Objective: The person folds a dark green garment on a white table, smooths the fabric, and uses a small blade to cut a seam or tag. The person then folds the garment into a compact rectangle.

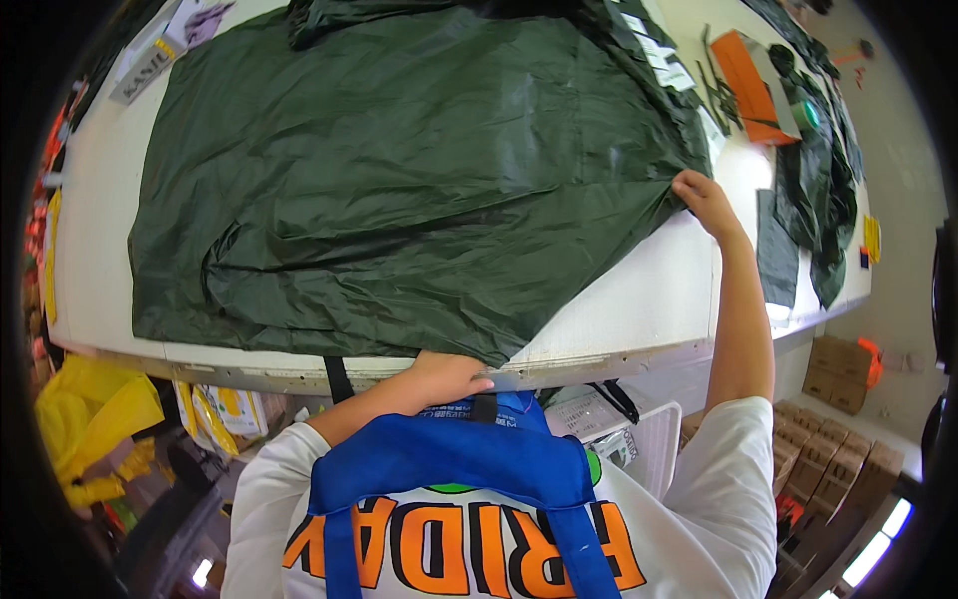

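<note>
A large sheet of thin, shiny dark green fabric is spread over the white table, creased and folded toward its near left side. At its right edge, my right hand pinches the cloth between thumb and fingers, and tight creases fan out leftward from the grip. My left hand is closed at the table's front edge, against the near border of the fabric, beside a corner that hangs to a point. Some of its fingers are hidden by the cloth and the wrist.
An orange box stands at the far right, with dark green cloth pieces beside it. A white carton sits at the far left. Yellow plastic material lies below the table's left end. Cardboard boxes are stacked at lower right.
</note>
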`<move>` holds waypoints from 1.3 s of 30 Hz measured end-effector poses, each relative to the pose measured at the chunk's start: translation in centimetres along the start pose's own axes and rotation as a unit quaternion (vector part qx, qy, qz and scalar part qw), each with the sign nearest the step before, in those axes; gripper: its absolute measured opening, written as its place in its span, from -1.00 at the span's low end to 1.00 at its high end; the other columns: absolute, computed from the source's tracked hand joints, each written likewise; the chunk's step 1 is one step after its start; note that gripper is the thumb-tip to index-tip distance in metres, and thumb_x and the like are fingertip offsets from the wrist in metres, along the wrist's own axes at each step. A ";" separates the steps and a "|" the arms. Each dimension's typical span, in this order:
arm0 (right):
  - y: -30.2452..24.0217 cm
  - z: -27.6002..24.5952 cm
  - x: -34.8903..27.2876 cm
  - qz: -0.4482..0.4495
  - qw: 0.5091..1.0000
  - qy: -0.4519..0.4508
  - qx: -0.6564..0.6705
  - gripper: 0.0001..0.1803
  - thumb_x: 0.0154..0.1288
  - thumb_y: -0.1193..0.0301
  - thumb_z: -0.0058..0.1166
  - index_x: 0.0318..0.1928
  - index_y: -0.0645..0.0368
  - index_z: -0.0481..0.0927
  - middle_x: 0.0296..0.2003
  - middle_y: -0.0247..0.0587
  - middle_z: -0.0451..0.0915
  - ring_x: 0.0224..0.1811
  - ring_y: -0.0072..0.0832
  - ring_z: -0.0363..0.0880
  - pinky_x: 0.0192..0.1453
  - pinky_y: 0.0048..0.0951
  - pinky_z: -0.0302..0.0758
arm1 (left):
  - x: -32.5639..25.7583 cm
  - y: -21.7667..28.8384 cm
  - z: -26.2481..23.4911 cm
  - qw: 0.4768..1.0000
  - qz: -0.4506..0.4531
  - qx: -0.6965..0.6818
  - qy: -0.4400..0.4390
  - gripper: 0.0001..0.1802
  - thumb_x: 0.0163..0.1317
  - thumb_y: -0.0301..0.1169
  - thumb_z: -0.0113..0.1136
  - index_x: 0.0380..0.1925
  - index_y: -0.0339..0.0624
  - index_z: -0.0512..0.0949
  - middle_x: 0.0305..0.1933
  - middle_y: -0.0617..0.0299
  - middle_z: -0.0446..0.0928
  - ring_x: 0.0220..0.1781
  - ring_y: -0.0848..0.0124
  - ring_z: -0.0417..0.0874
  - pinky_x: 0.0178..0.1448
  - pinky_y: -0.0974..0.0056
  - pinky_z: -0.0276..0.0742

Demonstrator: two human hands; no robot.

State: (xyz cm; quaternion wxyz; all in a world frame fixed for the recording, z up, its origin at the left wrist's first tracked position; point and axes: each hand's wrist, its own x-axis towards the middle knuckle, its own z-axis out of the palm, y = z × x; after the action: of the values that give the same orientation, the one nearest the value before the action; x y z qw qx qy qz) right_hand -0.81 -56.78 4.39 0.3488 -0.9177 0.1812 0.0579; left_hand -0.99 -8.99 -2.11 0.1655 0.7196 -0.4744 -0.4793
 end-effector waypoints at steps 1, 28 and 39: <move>0.6 1.0 1.5 -0.031 0.994 0.042 -0.101 -0.82 0.23 0.35 0.07 -0.29 0.22 0.57 -0.38 -0.11 0.58 -0.32 -0.18 0.52 -0.22 -0.29 0.41 | 0.1 -0.4 0.8 1.000 0.011 0.002 0.004 -0.51 0.25 0.00 0.05 0.09 0.04 0.49 0.00 0.06 0.58 0.04 0.08 0.59 0.02 0.06 0.52; -43.3 29.8 -8.0 0.030 0.796 -0.210 0.567 -0.75 0.32 0.50 0.00 0.00 0.27 0.47 -0.19 -0.27 0.60 -0.20 -0.58 0.56 -0.14 -0.58 0.49 | -24.0 -5.9 -6.3 0.717 0.149 0.162 0.661 -0.76 -0.11 -0.51 0.32 -0.34 -0.13 0.63 -0.22 0.20 0.51 -0.19 0.20 0.56 -0.13 0.21 0.51; -43.9 29.3 -10.6 -0.029 0.805 -0.142 0.575 -0.65 0.27 0.61 0.02 0.08 0.31 0.44 -0.06 -0.24 0.57 -0.05 -0.58 0.50 0.12 -0.52 0.40 | -27.7 -6.8 -5.7 0.461 0.074 -0.606 0.644 -0.66 0.23 -0.53 0.07 -0.01 -0.21 0.26 -0.15 0.20 0.32 -0.23 0.51 0.42 -0.37 0.38 0.52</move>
State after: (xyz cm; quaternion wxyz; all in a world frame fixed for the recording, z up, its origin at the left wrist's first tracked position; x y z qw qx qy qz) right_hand 6.34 -3.97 12.11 0.8362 -0.5351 0.1025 0.0627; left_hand 4.91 16.47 10.66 0.8534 0.5049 0.1251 -0.0324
